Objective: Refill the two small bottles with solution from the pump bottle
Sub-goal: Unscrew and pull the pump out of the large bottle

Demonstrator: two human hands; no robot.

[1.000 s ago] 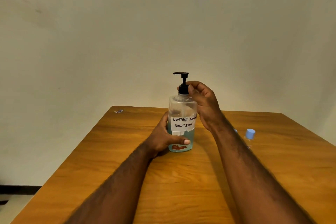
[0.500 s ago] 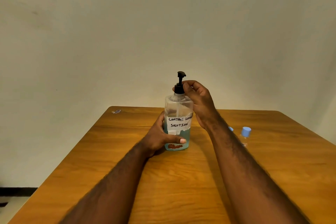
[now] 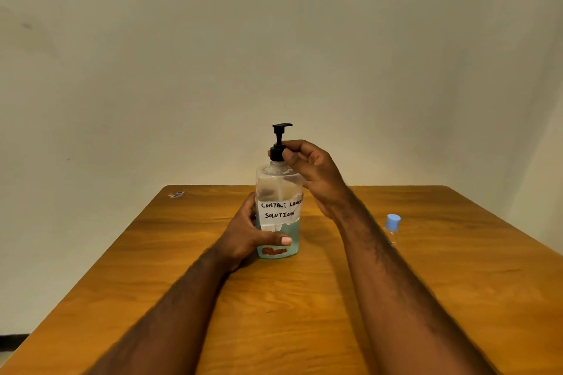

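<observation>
The pump bottle (image 3: 278,210) stands upright near the middle of the wooden bench (image 3: 304,298), about a third full of bluish liquid. The left hand (image 3: 248,234) wraps its lower body, thumb across the front. The right hand (image 3: 310,170) pinches the black collar (image 3: 276,154) under the pump head. One small bottle (image 3: 392,230), blue-capped, stands to the right, seemingly partly behind the forearm.

head view | worn at head height | faces forward-down | near wooden table (image 3: 189,283) | wall (image 3: 152,70) behind
</observation>
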